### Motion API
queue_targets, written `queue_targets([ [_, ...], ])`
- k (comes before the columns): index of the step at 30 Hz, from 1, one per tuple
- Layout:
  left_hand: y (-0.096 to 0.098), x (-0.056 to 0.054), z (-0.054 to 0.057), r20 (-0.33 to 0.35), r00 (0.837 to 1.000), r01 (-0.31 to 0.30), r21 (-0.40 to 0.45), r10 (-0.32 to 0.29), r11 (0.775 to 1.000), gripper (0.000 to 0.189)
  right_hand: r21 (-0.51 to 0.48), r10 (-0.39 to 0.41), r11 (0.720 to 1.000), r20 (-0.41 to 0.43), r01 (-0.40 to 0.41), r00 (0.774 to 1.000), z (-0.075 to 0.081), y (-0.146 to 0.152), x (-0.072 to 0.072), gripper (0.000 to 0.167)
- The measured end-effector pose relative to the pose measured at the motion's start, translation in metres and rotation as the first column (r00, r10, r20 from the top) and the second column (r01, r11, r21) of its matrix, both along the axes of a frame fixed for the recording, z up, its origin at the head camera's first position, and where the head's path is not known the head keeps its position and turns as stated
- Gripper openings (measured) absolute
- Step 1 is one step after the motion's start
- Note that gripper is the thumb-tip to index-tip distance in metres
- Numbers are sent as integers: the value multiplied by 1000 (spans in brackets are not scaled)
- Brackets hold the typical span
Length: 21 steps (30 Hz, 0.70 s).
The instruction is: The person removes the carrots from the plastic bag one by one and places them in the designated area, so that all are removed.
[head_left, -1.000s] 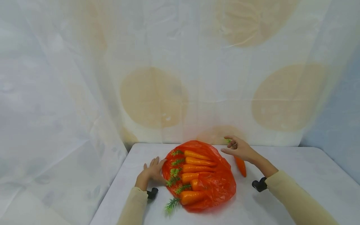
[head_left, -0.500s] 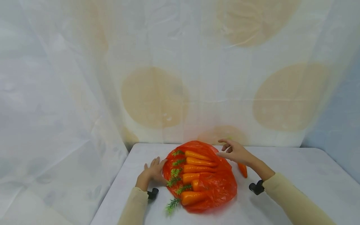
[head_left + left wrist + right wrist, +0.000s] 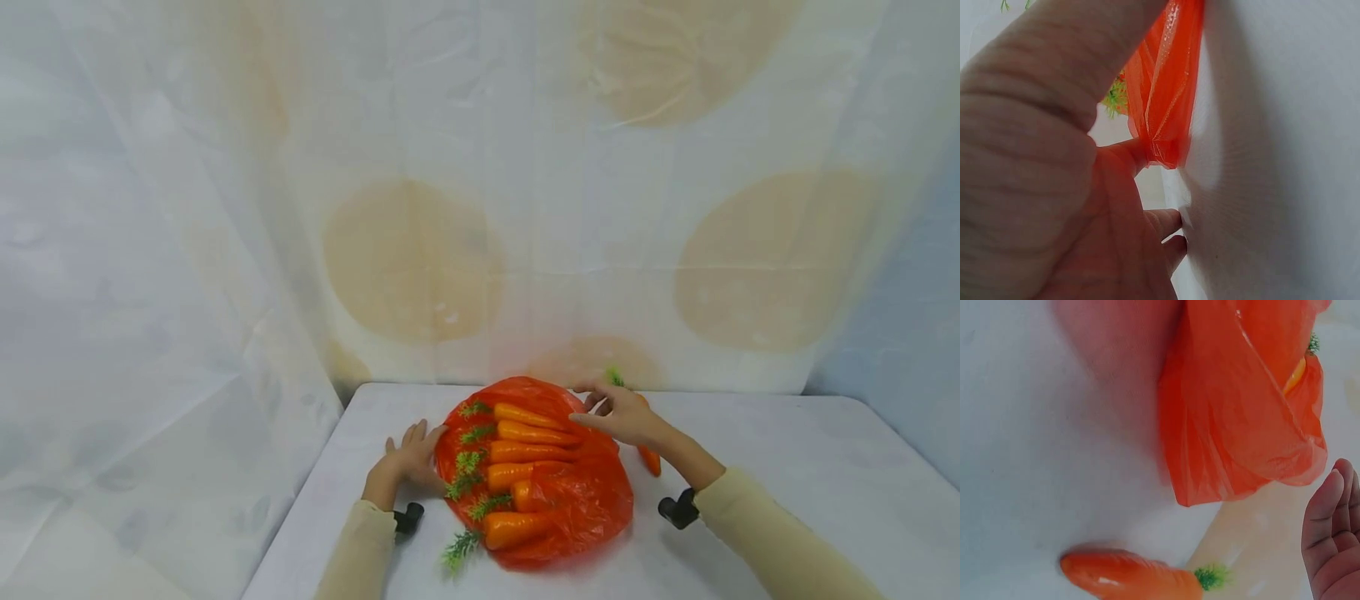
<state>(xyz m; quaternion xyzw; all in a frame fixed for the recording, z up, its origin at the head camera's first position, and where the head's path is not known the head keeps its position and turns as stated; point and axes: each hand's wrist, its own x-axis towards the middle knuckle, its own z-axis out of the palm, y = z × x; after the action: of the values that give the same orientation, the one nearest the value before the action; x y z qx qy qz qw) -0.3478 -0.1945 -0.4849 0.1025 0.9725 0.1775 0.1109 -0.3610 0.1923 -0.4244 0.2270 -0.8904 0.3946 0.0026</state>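
Observation:
A red plastic bag lies on its side on the white table, its mouth facing left. Several orange carrots with green tops lie side by side in it, and the nearest one's top sticks out past the rim. My left hand rests at the bag's left edge, fingers spread; in the left wrist view one finger meets the bag's edge. At the bag's far right edge, my right hand hovers with loosely bent fingers, apart from the plastic in the right wrist view. Beside it lies a loose carrot, partly hidden by that hand.
The white table reaches back to a pale curtain with tan round patches. Another white sheet hangs along the left side. A black wrist camera sits under the right wrist.
My right hand has moved left from over the loose carrot to the bag's far right edge, uncovering the carrot's green top. The left hand and the bag have stayed in place.

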Motion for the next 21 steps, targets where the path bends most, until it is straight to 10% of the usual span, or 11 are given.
queue_targets([
  [21,3,-4,-2,-4,1000,0,-8,0,1000,107,29,135,991,-24,-134,991,-3,-36,11,56],
])
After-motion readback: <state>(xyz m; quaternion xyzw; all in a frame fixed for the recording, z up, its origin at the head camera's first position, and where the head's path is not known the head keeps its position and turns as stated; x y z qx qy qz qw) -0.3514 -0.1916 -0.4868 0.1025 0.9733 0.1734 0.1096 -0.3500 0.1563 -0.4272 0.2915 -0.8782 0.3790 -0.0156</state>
